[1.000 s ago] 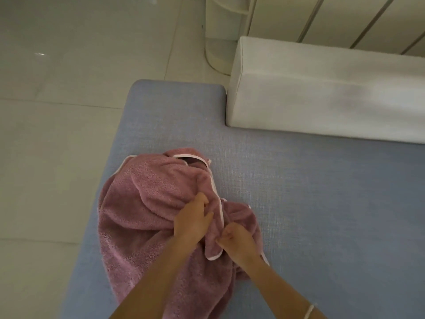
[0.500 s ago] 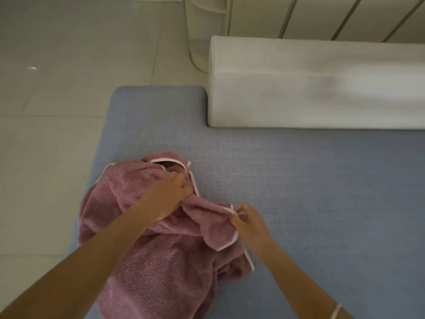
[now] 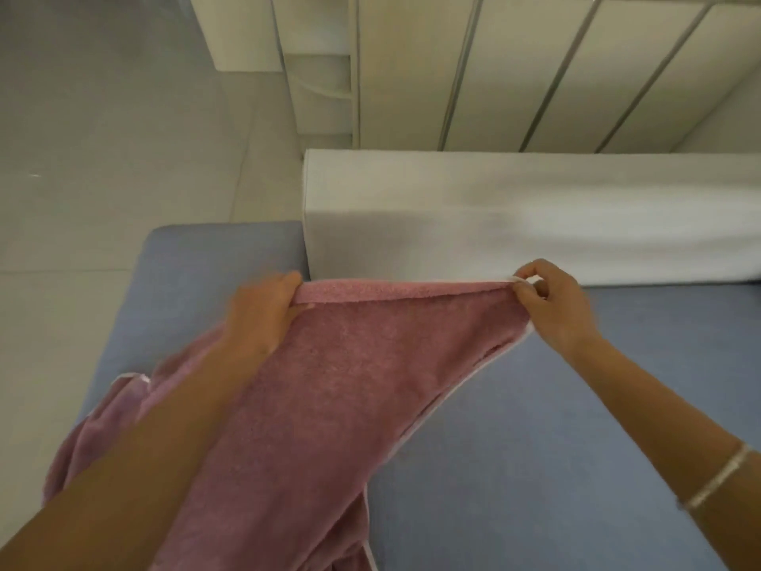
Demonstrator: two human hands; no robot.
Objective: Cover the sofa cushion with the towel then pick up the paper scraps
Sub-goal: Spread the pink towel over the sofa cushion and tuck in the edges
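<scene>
A pink towel [image 3: 350, 385] with white piping hangs stretched between my hands above the blue sofa cushion [image 3: 576, 405]. My left hand [image 3: 263, 311] grips the towel's top edge at its left end. My right hand [image 3: 556, 302] pinches the top right corner between thumb and fingers. The top edge is pulled taut, close to the foot of the white backrest. The lower part of the towel trails down bunched at the cushion's front left. No paper scraps are in view.
A white backrest cushion [image 3: 494, 216] stands along the far side of the seat. Behind it rises a pale panelled wall [image 3: 535, 68] with metal strips. Light tiled floor [image 3: 103, 138] lies left of the sofa's edge.
Both hands have moved apart and away from me, lifting the crumpled towel and stretching its top edge out toward the backrest. The view has tilted up.
</scene>
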